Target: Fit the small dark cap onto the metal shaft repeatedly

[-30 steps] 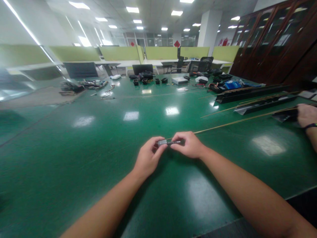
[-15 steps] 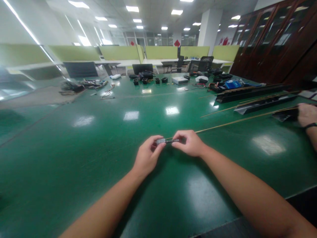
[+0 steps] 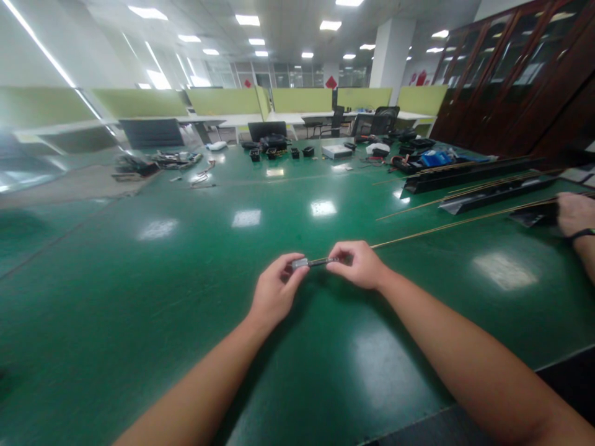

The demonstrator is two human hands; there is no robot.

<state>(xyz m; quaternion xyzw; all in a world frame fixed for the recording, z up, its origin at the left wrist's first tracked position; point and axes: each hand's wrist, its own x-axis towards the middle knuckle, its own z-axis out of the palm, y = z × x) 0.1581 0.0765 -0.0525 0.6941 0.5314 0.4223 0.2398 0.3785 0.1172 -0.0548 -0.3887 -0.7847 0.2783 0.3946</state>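
My left hand (image 3: 275,286) pinches a small silver-grey block (image 3: 300,263) between thumb and fingers. A thin dark strip (image 3: 318,261) runs from that block to my right hand (image 3: 356,265), whose thumb and forefinger close on its other end. Beyond my right hand, a long thin yellowish rod or wire (image 3: 432,231) stretches across the green tabletop (image 3: 195,328) to the right. I cannot tell whether it joins the strip, since my fingers hide that spot.
At the right edge another person's hand (image 3: 575,214) rests by a black channel (image 3: 534,214). Two more black channels with thin rods lie behind it. Small black boxes (image 3: 272,154), a white box (image 3: 337,150), a blue bundle (image 3: 437,158) and loose parts (image 3: 179,159) stand along the back.
My right hand has shifted slightly to the right, so a bit more of the dark strip shows between my hands. My left hand stays nearly in place.
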